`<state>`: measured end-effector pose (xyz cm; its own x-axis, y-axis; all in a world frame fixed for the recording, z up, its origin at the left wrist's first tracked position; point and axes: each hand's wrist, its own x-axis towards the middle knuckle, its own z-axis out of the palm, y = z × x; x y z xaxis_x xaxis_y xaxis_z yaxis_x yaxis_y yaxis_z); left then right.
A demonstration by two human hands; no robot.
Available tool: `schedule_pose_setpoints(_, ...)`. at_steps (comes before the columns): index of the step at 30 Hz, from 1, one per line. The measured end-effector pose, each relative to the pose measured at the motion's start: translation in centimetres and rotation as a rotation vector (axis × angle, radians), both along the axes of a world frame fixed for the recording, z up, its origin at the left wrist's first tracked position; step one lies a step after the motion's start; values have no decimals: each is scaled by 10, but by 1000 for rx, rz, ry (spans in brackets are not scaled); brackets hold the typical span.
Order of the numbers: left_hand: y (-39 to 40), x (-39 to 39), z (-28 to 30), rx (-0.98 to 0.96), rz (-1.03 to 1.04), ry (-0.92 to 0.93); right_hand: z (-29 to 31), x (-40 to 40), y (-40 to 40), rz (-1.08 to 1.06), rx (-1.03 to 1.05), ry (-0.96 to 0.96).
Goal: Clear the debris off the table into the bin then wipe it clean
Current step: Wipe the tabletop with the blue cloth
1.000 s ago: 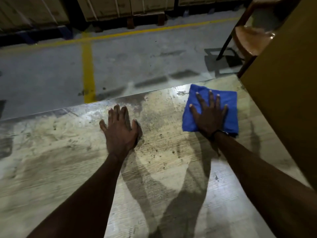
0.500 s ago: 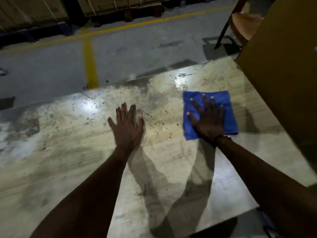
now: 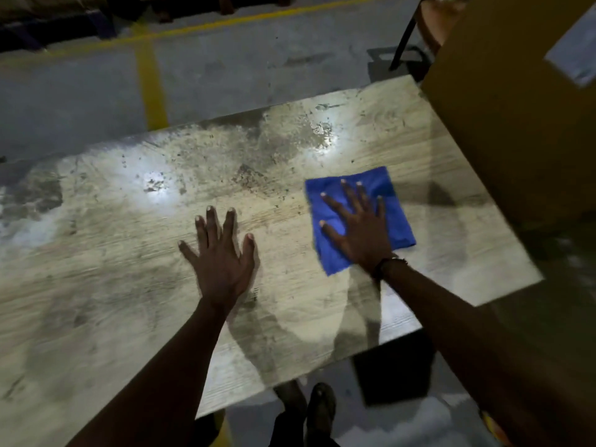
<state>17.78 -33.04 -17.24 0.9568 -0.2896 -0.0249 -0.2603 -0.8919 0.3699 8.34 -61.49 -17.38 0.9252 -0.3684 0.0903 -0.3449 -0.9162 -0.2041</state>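
A pale wood-grain table (image 3: 96, 285) with dark smudges and specks fills the view. A blue cloth (image 3: 396, 195) lies flat on its right part. My right hand (image 3: 358, 227) presses down on the cloth with fingers spread and straight. My left hand (image 3: 222, 256) rests flat on the bare tabletop left of the cloth, fingers spread. No bin is in view.
A large brown cardboard box (image 3: 516, 124) stands against the table's right side. A chair (image 3: 429, 24) is on the grey floor beyond the far right corner. Yellow floor lines (image 3: 150, 85) run behind the table. My feet (image 3: 319, 411) show below the near edge.
My right hand has drawn the cloth from the far edge back toward me across the table. My left hand stays flat on the top. The view has tilted down, showing the near edge.
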Motion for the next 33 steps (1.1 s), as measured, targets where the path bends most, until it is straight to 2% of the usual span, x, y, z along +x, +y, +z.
schedule_pose_setpoints(3,-1,-17,0,-11,21,10,9,-20,-42,-217,65,64)
schedule_pose_setpoints(7,1,-36,-3,-11,22,-7,4,-41,-11,-396,45,25)
schedule_pose_setpoints(9,2,-42,-3,-5,9,-6,2,-50,29,-291,-1,7)
schedule_pose_setpoints(12,7,-48,-5,-1,-13,1,1,-85,75,85,-17,16)
schedule_pose_setpoints(15,12,-52,-5,-2,-26,-13,4,-116,51,323,-8,18)
schedule_pose_setpoints(17,16,-59,-3,-5,-40,-13,3,-134,12,348,-16,44)
schedule_pose_setpoints(19,21,-65,0,-16,-51,7,4,-148,-30,227,-16,64)
schedule_pose_setpoints(22,34,-74,2,-2,-68,-7,8,-161,-43,-154,40,90)
schedule_pose_setpoints(25,48,-80,4,8,-78,7,6,-149,9,-448,27,54)
schedule_pose_setpoints(28,70,-85,5,25,-70,29,-2,-134,94,-500,-10,-35)
schedule_pose_setpoints(30,88,-89,9,33,-47,38,-3,-128,155,-389,-10,-64)
schedule_pose_setpoints(33,116,-95,11,41,-22,49,2,-125,228,-17,45,-44)
